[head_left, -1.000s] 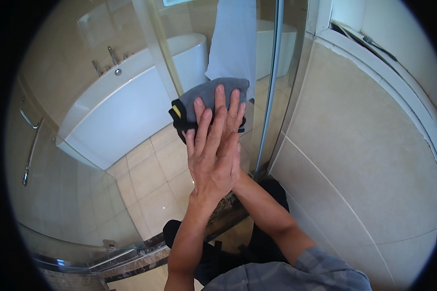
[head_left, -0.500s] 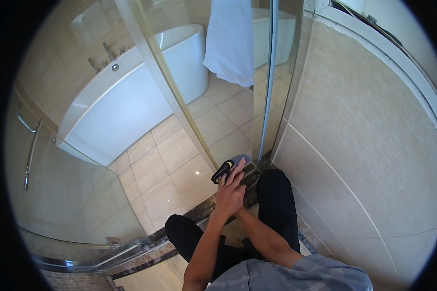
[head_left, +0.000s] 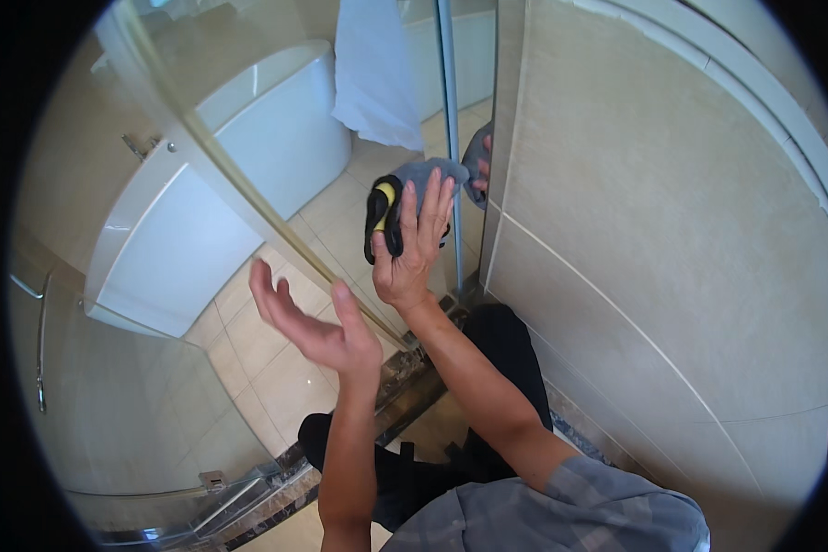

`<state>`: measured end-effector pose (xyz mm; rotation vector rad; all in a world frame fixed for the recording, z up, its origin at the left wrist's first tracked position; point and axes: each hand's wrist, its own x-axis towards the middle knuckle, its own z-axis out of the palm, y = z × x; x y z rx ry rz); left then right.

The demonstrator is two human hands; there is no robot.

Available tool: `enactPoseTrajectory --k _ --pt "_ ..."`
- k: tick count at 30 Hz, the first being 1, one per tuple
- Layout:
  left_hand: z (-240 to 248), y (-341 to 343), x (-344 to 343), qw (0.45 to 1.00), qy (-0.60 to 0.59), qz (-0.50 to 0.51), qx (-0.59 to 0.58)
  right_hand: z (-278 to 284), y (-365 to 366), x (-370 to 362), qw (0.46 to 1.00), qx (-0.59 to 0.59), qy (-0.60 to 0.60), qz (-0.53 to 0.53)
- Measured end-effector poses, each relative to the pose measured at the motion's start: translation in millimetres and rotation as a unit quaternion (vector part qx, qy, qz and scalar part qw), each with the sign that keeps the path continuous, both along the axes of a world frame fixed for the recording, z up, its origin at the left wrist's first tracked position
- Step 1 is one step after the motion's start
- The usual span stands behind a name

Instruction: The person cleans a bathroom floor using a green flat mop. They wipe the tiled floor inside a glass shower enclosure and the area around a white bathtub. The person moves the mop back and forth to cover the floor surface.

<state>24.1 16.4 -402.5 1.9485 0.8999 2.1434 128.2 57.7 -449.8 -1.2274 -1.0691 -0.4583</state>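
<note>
My right hand point(head_left: 418, 244) is raised at the glass panel point(head_left: 368, 170), its fingers laid long over a grey cloth pad point(head_left: 423, 172). A black looped piece with a yellow inside point(head_left: 384, 210) sticks out at the pad's left, by my thumb; its exact kind is unclear. Hand and pad move as one, and the palm hides part of the pad. Lower and to the left, my left hand point(head_left: 317, 331) is held up in the air, fingers spread and holding nothing, beside the slanting door edge strip point(head_left: 276, 223).
Behind the glass stand a white bathtub point(head_left: 184, 221) and a hanging white towel point(head_left: 377, 78). A metal upright point(head_left: 451, 101) and a tiled wall point(head_left: 653, 221) border my right side. A curved glass door point(head_left: 129, 396) is at left; my knees straddle a dark sill point(head_left: 405, 368).
My right hand has gone up the glass with the grey pad and black looped piece. My left hand, earlier against the right one, has come away to the left and opened. The view has shifted.
</note>
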Motion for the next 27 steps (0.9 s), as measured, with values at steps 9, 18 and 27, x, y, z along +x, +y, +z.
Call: enactPoseTrajectory --k 9,18,27 --pt "-104.1 17.0 15.0 0.972 -0.002 -0.038 -0.231 -187.5 2.4 -25.2 0.976 -0.061 0.206 -0.019" --pt "-203.2 -36.2 -13.1 0.912 0.105 0.024 -0.395 -360.1 27.4 -51.2 0.877 -0.261 0.377 -0.14" --pt "-234.1 -62.4 -14.2 0.867 0.171 -0.031 -0.468 -465.3 26.9 5.7 0.755 -0.542 0.3 -0.217"
